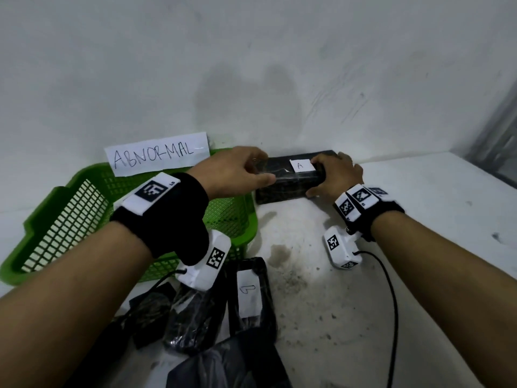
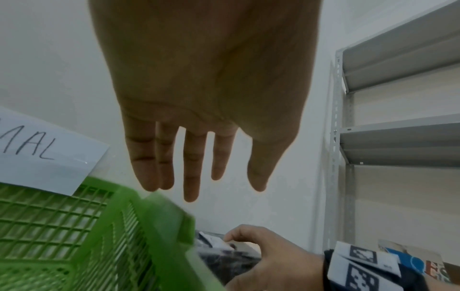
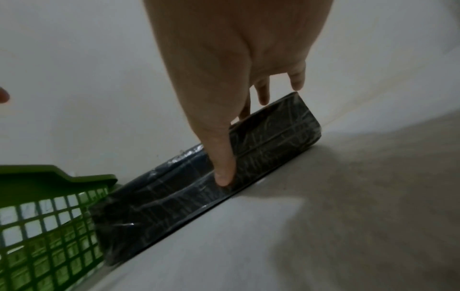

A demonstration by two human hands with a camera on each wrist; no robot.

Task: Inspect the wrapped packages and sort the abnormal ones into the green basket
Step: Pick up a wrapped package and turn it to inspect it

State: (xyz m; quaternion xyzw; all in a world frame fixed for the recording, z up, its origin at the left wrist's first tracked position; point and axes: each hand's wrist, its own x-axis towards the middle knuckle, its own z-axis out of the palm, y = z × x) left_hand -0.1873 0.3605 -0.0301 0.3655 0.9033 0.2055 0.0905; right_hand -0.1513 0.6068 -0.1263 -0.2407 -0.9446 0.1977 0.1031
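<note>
A black film-wrapped package with a white label marked A lies on the white table against the back wall, just right of the green basket. My right hand grips its right end; in the right wrist view the thumb presses the front face of the package while the fingers reach over the top. My left hand hovers over the package's left end. Seen from the left wrist, that hand has straight fingers and holds nothing, above the basket's rim.
A paper sign reading ABNORMAL leans at the basket's back. Several more black wrapped packages and a black bag lie near the front edge. A black cable trails at the right. A grey metal shelf stands to the right.
</note>
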